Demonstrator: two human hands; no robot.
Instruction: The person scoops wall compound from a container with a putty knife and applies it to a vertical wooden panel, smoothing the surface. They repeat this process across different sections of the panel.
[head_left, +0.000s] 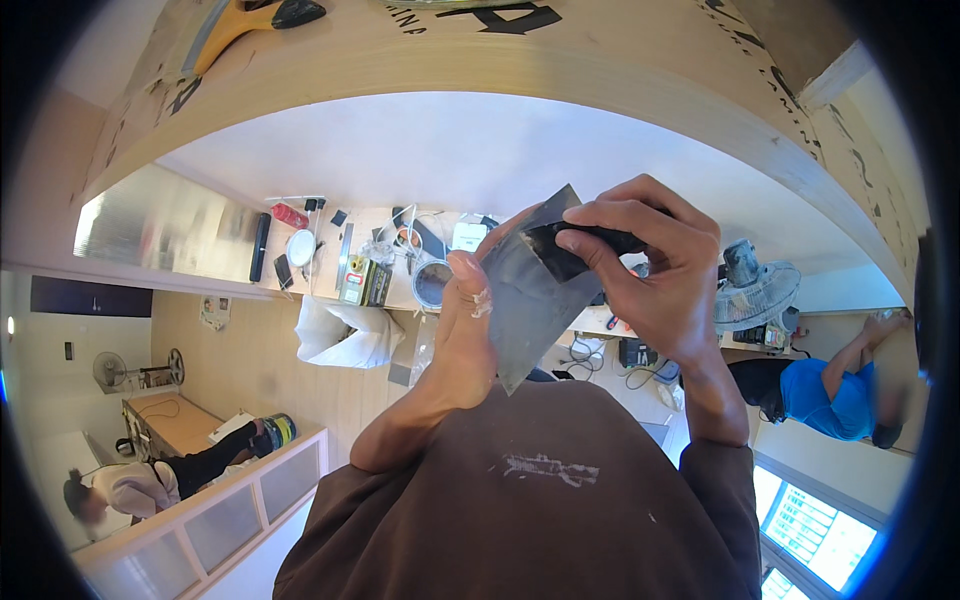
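In front of my chest I hold up a flat grey metal putty blade (535,310), tilted, with a pointed corner at top and bottom. My left hand (462,335) grips its left side, thumb up and the other fingers mostly hidden behind. White paste is smeared on that thumb. My right hand (655,255) pinches a black scraper (560,252) between thumb and fingers and holds it against the blade's upper face. Whether the two pieces are joined cannot be made out.
Overhead runs a wooden board (500,75) with a yellow-handled tool (240,30) on it. A lower shelf carries a round tin (432,284), boxes and cables. A fan (755,290) stands right. One person (825,395) is at right, another (140,485) lower left. A white bag (345,335) hangs open.
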